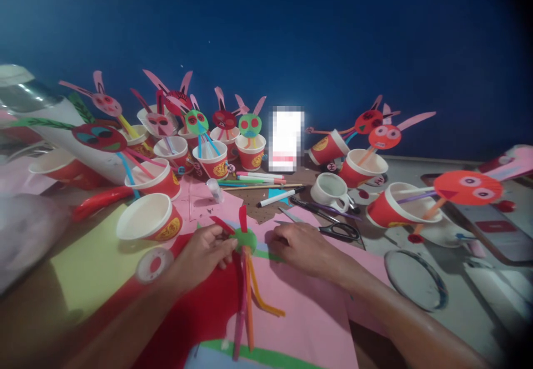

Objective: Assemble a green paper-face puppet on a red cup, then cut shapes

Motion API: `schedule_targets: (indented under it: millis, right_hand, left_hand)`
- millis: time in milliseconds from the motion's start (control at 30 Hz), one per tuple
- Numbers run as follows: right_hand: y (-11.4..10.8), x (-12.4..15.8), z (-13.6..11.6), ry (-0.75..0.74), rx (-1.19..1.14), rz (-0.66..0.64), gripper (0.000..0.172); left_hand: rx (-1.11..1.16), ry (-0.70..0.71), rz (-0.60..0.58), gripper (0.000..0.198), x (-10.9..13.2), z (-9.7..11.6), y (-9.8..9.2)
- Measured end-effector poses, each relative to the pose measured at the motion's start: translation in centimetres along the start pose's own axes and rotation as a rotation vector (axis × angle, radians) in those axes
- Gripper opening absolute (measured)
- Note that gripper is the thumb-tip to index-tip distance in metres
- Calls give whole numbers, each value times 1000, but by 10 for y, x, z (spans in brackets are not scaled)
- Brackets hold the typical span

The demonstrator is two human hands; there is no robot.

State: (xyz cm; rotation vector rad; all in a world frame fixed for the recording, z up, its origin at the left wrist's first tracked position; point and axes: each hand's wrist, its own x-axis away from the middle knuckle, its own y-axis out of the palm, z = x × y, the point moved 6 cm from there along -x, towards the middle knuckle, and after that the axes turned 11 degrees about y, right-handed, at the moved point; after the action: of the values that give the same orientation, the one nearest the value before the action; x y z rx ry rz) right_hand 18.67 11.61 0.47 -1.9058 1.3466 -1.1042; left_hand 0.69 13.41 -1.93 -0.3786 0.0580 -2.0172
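One pink paper sheet (310, 311), cut off below, lies bare toward its right edge. Over its upper part the right hand (297, 247) curls, fingertips hidden, grip unclear; at its left, the left hand (208, 249) pinches a green-headed pipe-cleaner figure (245, 241).

A white mug (325, 191) stands upright before a blue wall (266, 41) (well apart from it).

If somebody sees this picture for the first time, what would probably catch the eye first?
Probably the bright eared faces standing in paper cups before the blue wall. The large orange face at the far right also stands out. In front, the left hand touches a green disc with red strips.
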Motion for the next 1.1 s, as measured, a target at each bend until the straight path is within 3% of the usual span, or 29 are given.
schedule_targets:
  millis: [200,400,500,700,933,1100]
  right_hand:
    - [-4,0,3,-7,-96,26,23]
    - [-21,1,-5,-23,-215,133,26]
    - [-19,3,-15,-62,-391,80,28]
    - [0,4,-28,-38,-831,-156,27]
    - [-3,10,-32,-17,-942,-155,24]
    - [-5,13,-31,-26,-887,-73,23]
  left_hand:
    - [145,17,60,17,1,4,-8]
    - [170,46,118,18,10,13,-14]
    - [211,53,106,17,13,21,-9]
    - [344,94,59,17,14,34,3]
    - [608,66,128,20,20,31,6]
    - [445,173,12,23,20,39,11]
